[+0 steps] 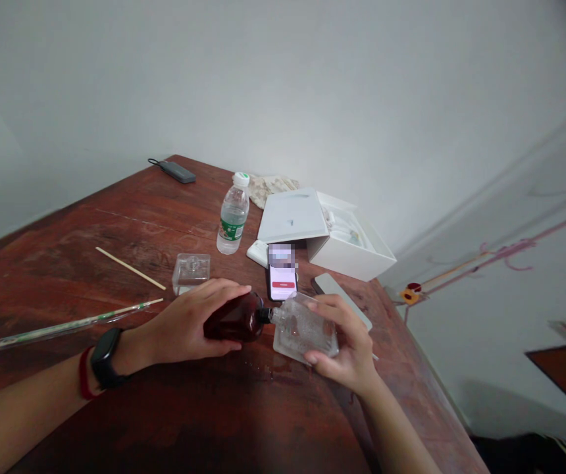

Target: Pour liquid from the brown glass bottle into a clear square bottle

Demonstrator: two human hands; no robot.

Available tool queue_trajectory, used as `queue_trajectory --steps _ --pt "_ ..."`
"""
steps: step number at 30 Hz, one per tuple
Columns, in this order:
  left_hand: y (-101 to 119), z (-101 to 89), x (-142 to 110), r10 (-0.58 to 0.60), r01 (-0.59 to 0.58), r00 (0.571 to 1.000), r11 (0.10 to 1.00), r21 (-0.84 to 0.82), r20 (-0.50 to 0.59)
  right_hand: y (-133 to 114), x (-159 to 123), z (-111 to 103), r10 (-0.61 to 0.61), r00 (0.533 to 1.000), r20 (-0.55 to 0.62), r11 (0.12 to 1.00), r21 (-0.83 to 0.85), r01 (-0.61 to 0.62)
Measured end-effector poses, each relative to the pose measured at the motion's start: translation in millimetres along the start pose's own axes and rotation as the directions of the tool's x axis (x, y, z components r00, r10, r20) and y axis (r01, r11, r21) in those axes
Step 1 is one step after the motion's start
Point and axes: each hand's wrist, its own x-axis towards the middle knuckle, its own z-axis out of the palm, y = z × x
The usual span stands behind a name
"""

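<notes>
Left hand [191, 322] wrapped over a dark brown glass bottle [233, 318], tipped right over on its side, its black neck pressed against the mouth of a clear square glass flask [303, 327]. Right hand [345, 342] has that flask gripped from the far side, fingers curled over the top, thumb underneath, the flask tilted toward the brown bottle. Both sit low over the middle of the worn reddish-brown wooden table [115, 224], and there are a few wet drops on the wood just beneath them. A black smartwatch [106, 357] and a red band on the left wrist.

Just behind the left hand stands a second clear square glass bottle [191, 272], upright. A thin wooden stick [129, 268] lies to its left, a long clear glass rod [60, 328] nearer the forearm. Behind the flask, a smartphone with a lit screen [282, 275]; further back a plastic water bottle with a green label [232, 216], an open white cardboard box [322, 230], and a grey power bank [178, 171] at the far corner
</notes>
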Motion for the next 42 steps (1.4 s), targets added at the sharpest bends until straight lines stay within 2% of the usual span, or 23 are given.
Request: queue_trajectory --steps 18,42 --pt "0.6 -0.1 -0.7 -0.027 0.027 1.000 1.000 0.005 0.011 0.9 -1.2 -0.4 0.016 1.000 -0.001 1.000 0.001 -0.016" --pt "1.5 -0.5 0.1 -0.003 0.003 1.000 1.000 0.000 -0.003 3.1 -3.8 -1.0 0.017 1.000 0.017 1.000 0.024 -0.018"
